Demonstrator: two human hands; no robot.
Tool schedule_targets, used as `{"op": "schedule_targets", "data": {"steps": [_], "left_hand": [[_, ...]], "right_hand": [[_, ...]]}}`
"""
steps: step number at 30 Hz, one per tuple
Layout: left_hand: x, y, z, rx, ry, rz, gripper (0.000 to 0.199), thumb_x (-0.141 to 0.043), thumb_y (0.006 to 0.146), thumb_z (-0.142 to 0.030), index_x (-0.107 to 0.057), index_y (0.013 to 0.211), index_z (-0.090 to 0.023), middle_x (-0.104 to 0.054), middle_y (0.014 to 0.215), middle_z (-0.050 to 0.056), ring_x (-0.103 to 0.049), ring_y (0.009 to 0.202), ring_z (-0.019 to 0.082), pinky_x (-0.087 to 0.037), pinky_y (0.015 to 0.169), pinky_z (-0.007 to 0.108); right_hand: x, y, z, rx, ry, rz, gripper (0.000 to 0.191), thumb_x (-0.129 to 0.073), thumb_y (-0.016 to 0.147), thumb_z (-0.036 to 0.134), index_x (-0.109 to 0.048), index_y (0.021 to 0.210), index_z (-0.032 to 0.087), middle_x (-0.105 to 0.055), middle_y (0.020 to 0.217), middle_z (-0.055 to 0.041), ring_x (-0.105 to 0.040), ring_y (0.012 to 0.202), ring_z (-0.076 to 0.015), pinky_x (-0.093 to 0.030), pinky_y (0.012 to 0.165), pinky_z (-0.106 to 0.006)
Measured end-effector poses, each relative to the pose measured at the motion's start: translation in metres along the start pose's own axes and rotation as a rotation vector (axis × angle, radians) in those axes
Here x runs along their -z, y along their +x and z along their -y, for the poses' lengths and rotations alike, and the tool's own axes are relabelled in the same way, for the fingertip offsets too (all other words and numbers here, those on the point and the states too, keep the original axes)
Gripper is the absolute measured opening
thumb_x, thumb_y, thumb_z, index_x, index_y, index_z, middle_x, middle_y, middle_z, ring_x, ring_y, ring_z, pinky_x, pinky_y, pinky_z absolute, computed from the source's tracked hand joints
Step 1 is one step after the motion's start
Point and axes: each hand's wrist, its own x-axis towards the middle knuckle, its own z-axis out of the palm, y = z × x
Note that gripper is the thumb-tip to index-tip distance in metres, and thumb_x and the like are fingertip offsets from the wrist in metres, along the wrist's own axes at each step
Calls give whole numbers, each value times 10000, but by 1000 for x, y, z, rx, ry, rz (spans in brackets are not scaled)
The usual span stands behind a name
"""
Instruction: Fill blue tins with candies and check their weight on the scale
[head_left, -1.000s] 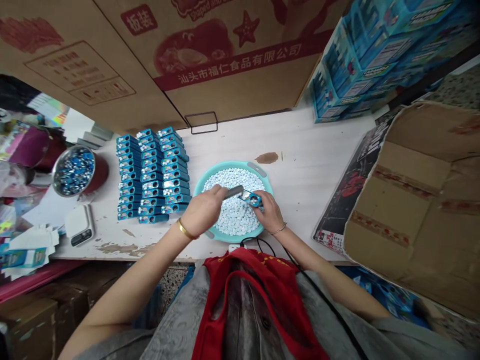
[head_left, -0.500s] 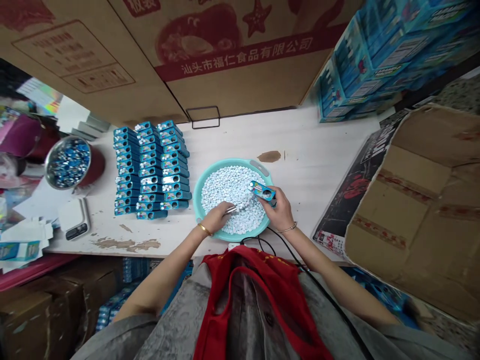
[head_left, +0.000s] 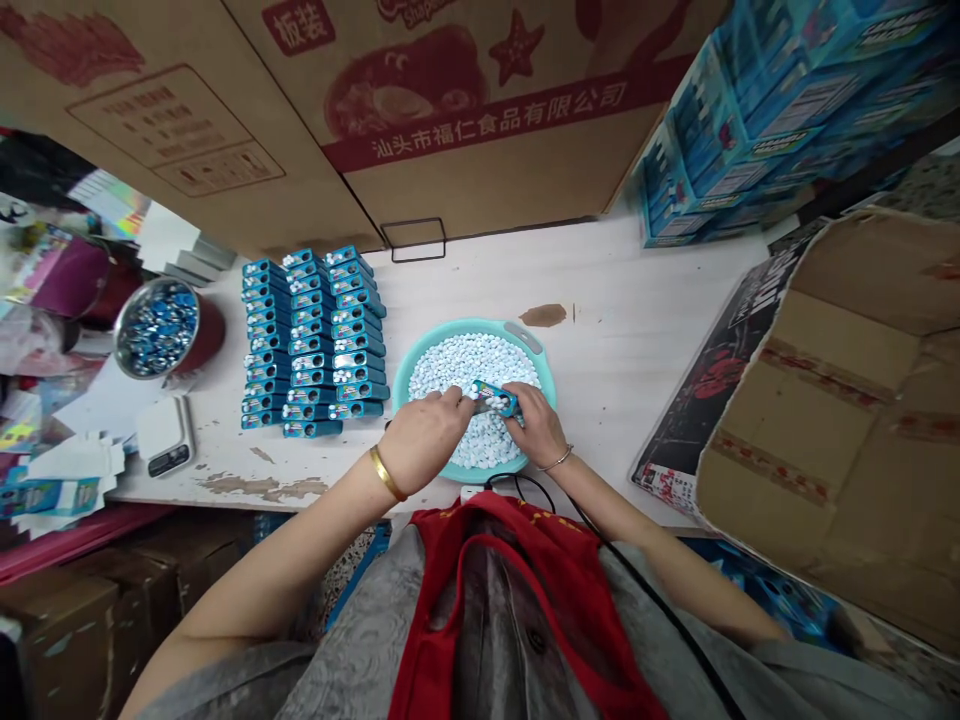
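Observation:
My right hand (head_left: 537,428) grips a small blue candy box (head_left: 495,398) above the right part of a turquoise basin (head_left: 400,375). White candies lie at the opening in the box's face. My left hand (head_left: 429,435) is closed, its fingertips against the box's left end. It holds a small metal scoop, now mostly hidden by the fingers and the box. Small white candies (head_left: 480,355) fill the basin under both hands. Left of the basin, several like blue boxes (head_left: 307,345) lie in three columns, white candies showing at their ends.
Large cartons (head_left: 480,185) stand along the back, with a wire loop (head_left: 417,240) before them. Stacked blue display boxes (head_left: 697,180) are at the right rear, an open cardboard box (head_left: 840,400) at right. Leftward are a steel pot (head_left: 161,330) of blue wrapped pieces and a white scale (head_left: 165,435).
My left hand has risen from the candies with the scoop and come up to the box. My right hand has moved the box slightly left and down. The view has shifted a little.

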Motion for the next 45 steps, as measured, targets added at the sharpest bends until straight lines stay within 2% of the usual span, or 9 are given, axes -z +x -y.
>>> {"op": "schedule_targets", "data": {"steps": [4,8,12,17,28,33,39,42,45], "left_hand": [[-16,-1,24,90,-150,-102,300,-370,875,-75,-530,1112,-163,-571,988,74,-604,835,182,-508,714,310],[-76,18,53,195,-436,-246,340,-456,851,-125,-494,1188,-150,-582,1120,100,-575,1054,213,-471,922,371],[-118,32,41,111,-522,-377,588,-506,880,-280,-270,1387,-98,-398,1400,195,-369,1323,271,-347,1075,435],[-122,25,-10,-137,-442,-587,716,-417,917,-444,-63,1467,-153,-213,1512,174,-83,1428,279,-172,1146,516],[-123,-18,-50,-362,-424,-623,599,-294,957,-229,6,1465,-128,-212,1505,195,-159,1420,182,-273,1133,389],[-123,-62,-39,-147,-353,-584,687,-483,895,-343,-129,1454,-160,-365,1440,169,-216,1399,293,-175,1127,548],[-135,-111,-10,-37,-445,-499,373,-538,858,-237,-480,1215,-144,-583,1114,118,-542,1043,233,-460,899,361],[-144,-128,13,-20,-474,-505,312,-552,853,-259,-512,1152,-177,-585,1023,81,-546,967,209,-462,846,328],[-159,-142,49,120,-508,-562,309,-568,846,-270,-507,1138,-187,-572,1021,69,-541,964,200,-450,847,318]], "right_hand": [[2,-4,0,-58,54,-41,314,-535,822,229,-499,1133,202,-604,1086,-121,-561,1050,-278,-473,912,-470],[7,-8,5,-143,115,-104,330,-578,827,319,-488,1123,205,-613,1042,-102,-594,983,-254,-499,852,-422],[10,-11,13,-185,184,-98,357,-627,796,349,-497,1096,206,-627,1014,-80,-615,931,-228,-510,814,-372],[5,-16,23,-204,242,-49,339,-612,797,318,-501,1093,198,-635,1006,-73,-615,922,-218,-502,821,-363],[5,-57,51,-75,279,35,359,-536,757,215,-502,1114,201,-617,1093,-103,-567,1049,-252,-450,920,-420],[-6,-75,80,-4,308,114,354,-552,766,224,-511,1116,201,-635,1061,-89,-597,990,-241,-480,869,-390],[-39,-81,114,55,297,233,317,-577,820,327,-519,1109,211,-647,986,-63,-625,901,-205,-515,807,-347],[-56,-72,117,99,277,282,513,-617,792,383,-456,1249,212,-591,1181,-109,-560,1103,-246,-461,947,-413],[-57,-55,96,117,87,171,687,-608,788,437,-342,1370,186,-415,1397,-165,-336,1331,-291,-291,1088,-507]]}}
